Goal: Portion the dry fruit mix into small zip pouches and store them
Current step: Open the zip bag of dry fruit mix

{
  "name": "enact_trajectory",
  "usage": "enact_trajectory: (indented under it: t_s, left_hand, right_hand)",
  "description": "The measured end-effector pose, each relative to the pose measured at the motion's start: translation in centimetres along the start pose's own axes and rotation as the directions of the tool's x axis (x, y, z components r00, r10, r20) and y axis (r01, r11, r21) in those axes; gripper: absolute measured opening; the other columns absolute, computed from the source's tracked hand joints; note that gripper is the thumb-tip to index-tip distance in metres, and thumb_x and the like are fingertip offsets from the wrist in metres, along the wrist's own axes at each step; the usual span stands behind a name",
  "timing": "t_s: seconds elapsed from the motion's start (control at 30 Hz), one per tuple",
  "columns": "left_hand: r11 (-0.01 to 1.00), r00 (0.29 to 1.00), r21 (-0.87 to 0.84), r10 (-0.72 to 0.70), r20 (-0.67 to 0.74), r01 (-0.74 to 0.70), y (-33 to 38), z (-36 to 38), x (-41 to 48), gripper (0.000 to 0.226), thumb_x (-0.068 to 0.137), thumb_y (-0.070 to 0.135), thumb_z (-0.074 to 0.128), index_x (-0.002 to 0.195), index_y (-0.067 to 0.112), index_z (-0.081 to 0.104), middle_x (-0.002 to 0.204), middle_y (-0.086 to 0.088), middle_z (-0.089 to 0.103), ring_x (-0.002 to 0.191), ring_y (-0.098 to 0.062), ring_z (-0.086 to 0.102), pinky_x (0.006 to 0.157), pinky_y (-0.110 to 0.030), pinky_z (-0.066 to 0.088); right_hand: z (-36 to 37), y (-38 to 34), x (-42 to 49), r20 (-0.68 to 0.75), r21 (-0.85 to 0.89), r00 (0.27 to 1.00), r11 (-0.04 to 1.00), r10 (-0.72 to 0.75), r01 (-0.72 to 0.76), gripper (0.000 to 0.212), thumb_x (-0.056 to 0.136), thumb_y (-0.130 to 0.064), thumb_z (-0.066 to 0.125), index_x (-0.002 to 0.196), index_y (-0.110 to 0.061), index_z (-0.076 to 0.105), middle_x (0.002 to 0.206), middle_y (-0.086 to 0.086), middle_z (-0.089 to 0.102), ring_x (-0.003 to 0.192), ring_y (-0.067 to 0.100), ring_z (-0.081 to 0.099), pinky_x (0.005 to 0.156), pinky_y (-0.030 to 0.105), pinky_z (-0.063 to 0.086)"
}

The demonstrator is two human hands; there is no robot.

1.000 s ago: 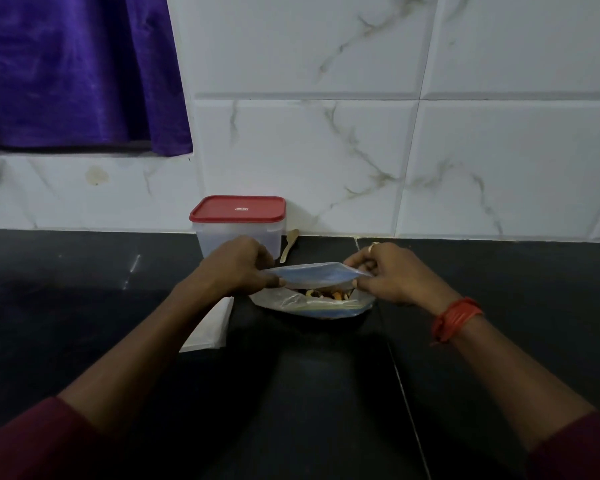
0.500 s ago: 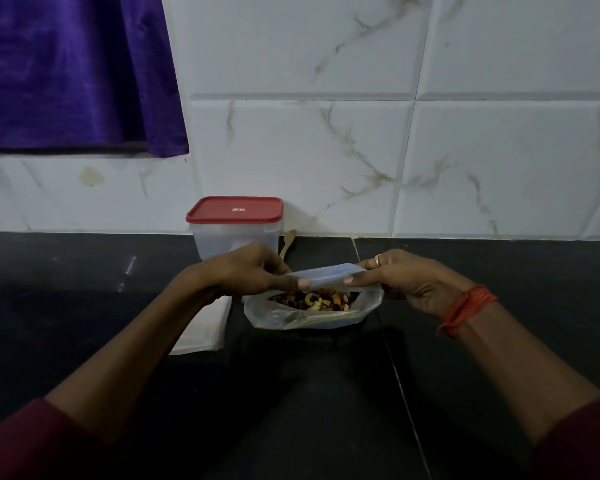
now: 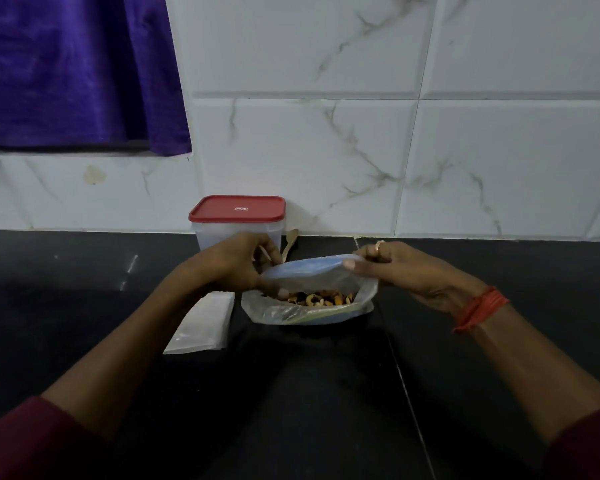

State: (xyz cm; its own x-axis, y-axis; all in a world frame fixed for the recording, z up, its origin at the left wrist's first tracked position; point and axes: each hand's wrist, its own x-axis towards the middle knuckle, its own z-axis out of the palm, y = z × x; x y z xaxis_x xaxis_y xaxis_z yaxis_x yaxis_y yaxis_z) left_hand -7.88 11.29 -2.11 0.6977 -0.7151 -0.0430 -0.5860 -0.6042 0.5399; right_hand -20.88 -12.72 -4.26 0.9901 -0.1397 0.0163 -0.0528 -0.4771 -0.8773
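Left hand [image 3: 234, 265] grips the left edge of the bag [image 3: 291, 311] mouth, fingers curled, thumb tip down at the opening. Right hand [image 3: 409, 273] pinches the right end of the bag's blue zip strip [image 3: 305, 266], palm turned partly up, ring [image 3: 380, 244] on one finger, orange thread band [image 3: 482, 308] on the wrist. Both forearms come in from the bottom corners, dark red sleeves at the edges. Bag is clear plastic, mouth held open and sitting on the black counter [image 3: 84, 289] at centre; dry fruit mix [image 3: 321, 298] visible inside, cashews and darker bits. Flat stack of small clear pouches [image 3: 201, 323] just left of the bag. Behind the left hand: lidded box [image 3: 238, 216], red lid on, contents unreadable. Wooden spoon [image 3: 289, 243] just right of the box, against the tiled wall [image 3: 326, 150].
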Motion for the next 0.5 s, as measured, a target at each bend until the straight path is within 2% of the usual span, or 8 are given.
enact_trajectory:
  t_s: [0.1, 0.17, 0.2, 0.27, 0.33, 0.4, 0.5]
  left_hand:
    - [0.999, 0.992, 0.049, 0.009, -0.123, -0.003, -0.3, -0.8, 0.1, 0.035, 0.074, 0.011, 0.086, 0.093, 0.020, 0.057, 0.097, -0.002, 0.068, 0.068, -0.006, 0.063, 0.056, -0.018, 0.048]
    - [0.998, 0.989, 0.057, 0.045, -0.140, -0.037, -0.7, -1.0, 0.1, 0.031, 0.078, 0.004, 0.082, 0.081, 0.018, 0.054, 0.090, -0.002, 0.069, 0.057, -0.008, 0.063, 0.049, -0.019, 0.048]
    - [0.992, 0.984, 0.094, 0.101, -0.145, -0.087, -0.9, -1.2, 0.0, 0.032, 0.080, 0.001, 0.079, 0.076, 0.018, 0.051, 0.086, 0.001, 0.067, 0.060, -0.011, 0.064, 0.052, -0.022, 0.050]
    - [0.961, 0.960, 0.168, 0.243, -0.140, -0.219, -1.1, -1.5, -0.1, 0.034, 0.083, -0.002, 0.073, 0.069, 0.021, 0.052, 0.081, 0.007, 0.064, 0.076, -0.010, 0.065, 0.067, -0.032, 0.058]
    - [0.935, 0.935, 0.163, 0.335, -0.114, -0.315, -1.3, -1.8, -0.4, 0.033, 0.084, -0.003, 0.069, 0.069, 0.025, 0.061, 0.084, 0.011, 0.068, 0.086, -0.006, 0.067, 0.077, -0.035, 0.061]
    - [0.918, 0.918, 0.159, 0.382, -0.103, -0.364, -1.2, -2.0, -0.6, 0.039, 0.087, -0.002, 0.068, 0.067, 0.032, 0.067, 0.091, 0.017, 0.071, 0.094, -0.005, 0.069, 0.078, -0.031, 0.061]
    - [0.908, 0.917, 0.211, 0.388, -0.094, -0.362, -1.2, -2.2, -0.5, 0.041, 0.090, 0.002, 0.067, 0.073, 0.040, 0.071, 0.095, 0.022, 0.070, 0.093, -0.008, 0.070, 0.080, -0.033, 0.060]
  right_hand:
    - [-0.6, -0.4, -0.3, -0.031, -0.388, 0.993, 0.916, -0.118, 0.097, 0.030, 0.079, -0.034, 0.082, 0.105, -0.026, 0.069, 0.095, -0.004, 0.069, 0.085, 0.010, 0.064, 0.077, 0.020, 0.051]
    - [-0.8, -0.5, -0.4, -0.102, -0.494, 0.974, 0.860, -0.202, 0.126, 0.025, 0.081, -0.030, 0.082, 0.101, -0.031, 0.066, 0.092, -0.007, 0.066, 0.075, 0.005, 0.061, 0.069, 0.012, 0.046]
    - [-0.9, -0.6, -0.4, -0.132, -0.512, 0.963, 0.848, -0.234, 0.136, 0.026, 0.080, -0.029, 0.082, 0.100, -0.031, 0.065, 0.091, -0.009, 0.066, 0.072, 0.004, 0.061, 0.065, 0.010, 0.044]
    - [-1.2, -0.7, -0.7, -0.181, -0.537, 0.939, 0.829, -0.293, 0.155, 0.028, 0.079, -0.027, 0.083, 0.096, -0.029, 0.061, 0.090, -0.010, 0.065, 0.069, 0.006, 0.063, 0.063, 0.011, 0.044]
    - [-1.6, -0.7, -0.9, -0.178, -0.600, 0.913, 0.776, -0.366, 0.194, 0.028, 0.079, -0.025, 0.082, 0.088, -0.031, 0.057, 0.086, -0.012, 0.065, 0.069, 0.008, 0.064, 0.069, 0.024, 0.051]
    - [-2.0, -0.8, -1.2, -0.141, -0.692, 0.885, 0.683, -0.443, 0.232, 0.025, 0.082, -0.025, 0.079, 0.083, -0.035, 0.056, 0.081, -0.016, 0.065, 0.071, 0.003, 0.064, 0.071, 0.035, 0.054]
    - [-2.5, -1.1, -1.7, -0.042, -0.803, 0.860, 0.529, -0.509, 0.274, 0.022, 0.087, -0.031, 0.073, 0.093, -0.040, 0.055, 0.087, -0.019, 0.065, 0.076, 0.001, 0.063, 0.068, 0.037, 0.055]
